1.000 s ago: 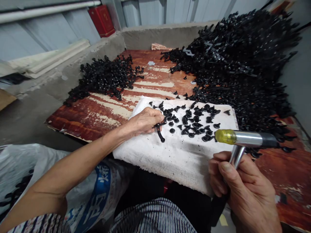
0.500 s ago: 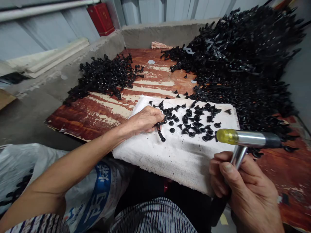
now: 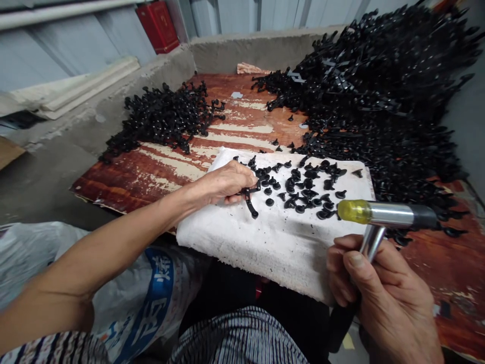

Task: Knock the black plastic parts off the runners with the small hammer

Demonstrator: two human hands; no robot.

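My left hand [image 3: 233, 182] is closed on a black bracket-like part [image 3: 250, 206] with a rounded end, held low over the white cloth [image 3: 235, 235]. The fingers hide part of it. Just right of that hand lie several small black knobs [image 3: 308, 183] with round, flat heads and short stems, scattered over the cloth. My right hand [image 3: 382, 293] grips the handle of a mallet [image 3: 390, 214]. Its metal head is raised at the cloth's right side, with a yellow face pointing left and a black face pointing right.
Black assembled-looking parts form a heap [image 3: 162, 116] at the back left of the worn reddish board [image 3: 242, 119]. A larger black heap [image 3: 379, 81] rises at the right. A plastic bag [image 3: 129, 298] sits below my left arm. A red box [image 3: 158, 26] rests on the concrete ledge [image 3: 250, 53].
The left hand and the black part have shifted very slightly. The mallet and right hand stay almost where they were, and the knobs lie unchanged.
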